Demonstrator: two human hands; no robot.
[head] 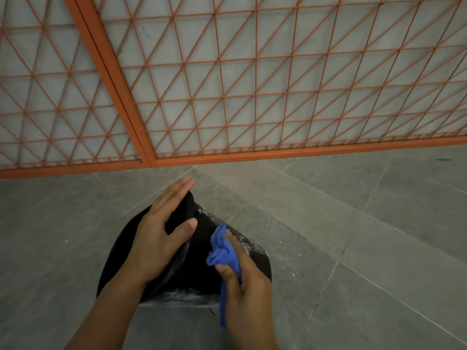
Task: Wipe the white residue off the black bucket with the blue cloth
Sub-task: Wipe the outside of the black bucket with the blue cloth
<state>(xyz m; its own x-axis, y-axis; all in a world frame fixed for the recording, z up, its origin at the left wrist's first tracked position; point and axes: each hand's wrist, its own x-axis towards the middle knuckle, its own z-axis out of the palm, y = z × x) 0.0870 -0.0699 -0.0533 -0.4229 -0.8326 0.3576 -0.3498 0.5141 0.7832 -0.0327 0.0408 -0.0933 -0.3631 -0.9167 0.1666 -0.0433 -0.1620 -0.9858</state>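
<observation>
Bucket [202,261], low centre on the floor [353,223], is steadied by the left hand [161,238]; right hand [242,281] fingers clamp the blue cloth [222,251] (bunched). Residue [242,238] probably smears if pressure slackens.
</observation>
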